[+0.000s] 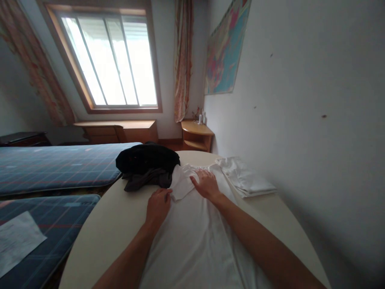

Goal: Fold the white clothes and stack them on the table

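A white garment (195,237) lies spread along the round cream table (117,224). My left hand (158,206) rests at the garment's left edge, fingers curled and pinching the cloth near a folded-over sleeve (182,186). My right hand (206,184) lies flat on the upper part of the garment with its fingers stretched out. A pile of black and grey clothes (147,164) sits just beyond my left hand. A folded white cloth (246,176) lies to the right of my right hand, near the wall.
Two beds with blue plaid covers (57,164) stand to the left of the table; a white paper (16,241) lies on the nearer one. A wooden corner shelf (197,134) and desk (120,130) stand under the window. The white wall runs close along the right.
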Demonstrator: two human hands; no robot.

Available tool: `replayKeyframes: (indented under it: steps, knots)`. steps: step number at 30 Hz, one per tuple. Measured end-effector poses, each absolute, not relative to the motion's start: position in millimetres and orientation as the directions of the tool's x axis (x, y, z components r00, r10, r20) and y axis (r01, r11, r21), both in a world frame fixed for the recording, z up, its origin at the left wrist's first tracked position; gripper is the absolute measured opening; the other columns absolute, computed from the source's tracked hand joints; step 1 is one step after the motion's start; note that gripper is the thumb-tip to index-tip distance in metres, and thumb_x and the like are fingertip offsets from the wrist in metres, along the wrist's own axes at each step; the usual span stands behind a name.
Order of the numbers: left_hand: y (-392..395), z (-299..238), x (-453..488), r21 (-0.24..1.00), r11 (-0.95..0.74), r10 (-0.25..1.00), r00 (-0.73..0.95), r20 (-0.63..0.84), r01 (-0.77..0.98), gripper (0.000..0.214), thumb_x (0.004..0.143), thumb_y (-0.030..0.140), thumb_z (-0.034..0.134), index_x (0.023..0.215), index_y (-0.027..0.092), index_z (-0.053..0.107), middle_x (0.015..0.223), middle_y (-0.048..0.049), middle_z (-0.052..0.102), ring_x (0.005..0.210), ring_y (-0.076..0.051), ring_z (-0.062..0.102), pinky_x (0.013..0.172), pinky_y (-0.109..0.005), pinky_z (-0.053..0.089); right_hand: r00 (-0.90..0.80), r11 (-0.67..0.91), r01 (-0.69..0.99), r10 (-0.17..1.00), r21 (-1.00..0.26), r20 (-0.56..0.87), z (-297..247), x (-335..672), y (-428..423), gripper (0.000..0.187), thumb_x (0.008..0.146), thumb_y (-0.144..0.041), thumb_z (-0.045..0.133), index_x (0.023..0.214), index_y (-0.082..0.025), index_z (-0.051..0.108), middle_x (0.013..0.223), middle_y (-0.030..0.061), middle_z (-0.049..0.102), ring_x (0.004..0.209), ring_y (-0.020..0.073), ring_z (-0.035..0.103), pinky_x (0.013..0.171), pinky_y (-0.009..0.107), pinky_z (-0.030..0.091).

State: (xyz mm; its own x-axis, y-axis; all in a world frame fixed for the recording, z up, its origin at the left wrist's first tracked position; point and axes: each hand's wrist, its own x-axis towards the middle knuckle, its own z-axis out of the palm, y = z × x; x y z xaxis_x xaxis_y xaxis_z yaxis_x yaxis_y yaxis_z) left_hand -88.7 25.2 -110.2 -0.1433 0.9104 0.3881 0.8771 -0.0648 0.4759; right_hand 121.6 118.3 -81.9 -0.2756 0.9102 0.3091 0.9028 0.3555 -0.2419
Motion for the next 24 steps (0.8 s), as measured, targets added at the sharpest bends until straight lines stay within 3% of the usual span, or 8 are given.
replayKeyframes:
  steps: [4, 9, 11, 13, 17, 20, 24]
  knots:
    - [21.1, -106.5, -86.9, 0.406, 0.011, 0.916, -0.172, 0.363, 0.914, 0.028, 0.092, 0.019, 0.053, 0.112, 0.023, 0.073, 0.111, -0.0057, 0.072, 0.099, -0.022, 0.065, 0.095, -0.035, 0.047, -0.117, 0.163, 0.947, 0.978, -0.278, 0.175, -88.5, 136.0, 114.8, 0.075, 0.096, -0.070, 0.024, 0.153, -0.022, 0.038, 0.160, 0.0113, 0.030, 0.146, 0.0340, 0.025, 0.116, 0.054, 0.016]
    - [17.9, -100.3, -78.2, 0.434, -0.072, 0.906, -0.124, 0.406, 0.898, 0.030, 0.092, 0.014, 0.051, 0.112, 0.019, 0.072, 0.112, -0.0078, 0.068, 0.098, -0.019, 0.065, 0.095, -0.031, 0.048, -0.126, 0.155, 0.949, 0.985, -0.276, 0.120, -107.4, 148.8, 104.9, 0.077, 0.096, -0.071, 0.022, 0.153, -0.021, 0.038, 0.161, 0.0102, 0.028, 0.149, 0.0329, 0.017, 0.118, 0.052, 0.007]
    - [15.9, -98.4, -72.4, 0.429, -0.110, 0.897, -0.096, 0.431, 0.897, 0.031, 0.092, 0.012, 0.050, 0.113, 0.020, 0.072, 0.117, -0.0083, 0.066, 0.101, -0.019, 0.065, 0.094, -0.031, 0.049, -0.164, 0.212, 0.937, 0.969, -0.278, 0.185, -104.6, 147.1, 103.6, 0.068, 0.098, -0.064, 0.028, 0.147, -0.020, 0.047, 0.157, 0.0110, 0.036, 0.147, 0.0316, 0.023, 0.118, 0.052, 0.009]
    - [12.8, -97.0, -66.3, 0.409, -0.135, 0.892, -0.069, 0.447, 0.902, 0.032, 0.092, 0.012, 0.049, 0.113, 0.022, 0.071, 0.120, -0.0081, 0.065, 0.106, -0.020, 0.064, 0.094, -0.031, 0.051, -0.217, 0.295, 0.904, 0.941, -0.310, 0.261, -93.6, 139.8, 105.5, 0.054, 0.099, -0.053, 0.037, 0.137, -0.019, 0.056, 0.147, 0.0119, 0.051, 0.139, 0.0279, 0.037, 0.115, 0.046, 0.020]
    - [5.7, -95.3, -56.6, 0.359, -0.227, 0.891, 0.045, 0.451, 0.905, 0.033, 0.092, 0.009, 0.049, 0.112, 0.023, 0.071, 0.127, -0.0073, 0.063, 0.116, -0.022, 0.060, 0.096, -0.034, 0.052, -0.270, 0.354, 0.812, 0.933, -0.464, 0.238, -60.9, 109.1, 113.2, 0.036, 0.096, -0.043, 0.048, 0.118, -0.020, 0.064, 0.113, 0.0083, 0.071, 0.106, 0.0206, 0.063, 0.093, 0.030, 0.042]
    - [1.7, -95.3, -52.8, 0.330, -0.284, 0.891, 0.120, 0.439, 0.900, 0.035, 0.089, 0.006, 0.050, 0.111, 0.023, 0.071, 0.132, -0.0067, 0.062, 0.123, -0.024, 0.056, 0.100, -0.038, 0.050, -0.257, 0.306, 0.805, 0.952, -0.509, 0.167, -44.0, 79.6, 115.6, 0.043, 0.093, -0.052, 0.052, 0.119, -0.019, 0.061, 0.107, 0.0087, 0.072, 0.100, 0.0223, 0.066, 0.084, 0.030, 0.046]
    - [-1.3, -96.9, -50.6, 0.323, -0.336, 0.893, 0.191, 0.407, 0.885, 0.044, 0.085, -0.002, 0.046, 0.112, 0.022, 0.071, 0.136, -0.0053, 0.061, 0.124, -0.023, 0.055, 0.103, -0.038, 0.049, -0.245, 0.273, 0.872, 0.962, -0.406, 0.121, -41.4, 50.8, 115.7, 0.066, 0.082, -0.059, 0.065, 0.131, -0.017, 0.052, 0.117, 0.0142, 0.068, 0.107, 0.0298, 0.065, 0.084, 0.036, 0.049]
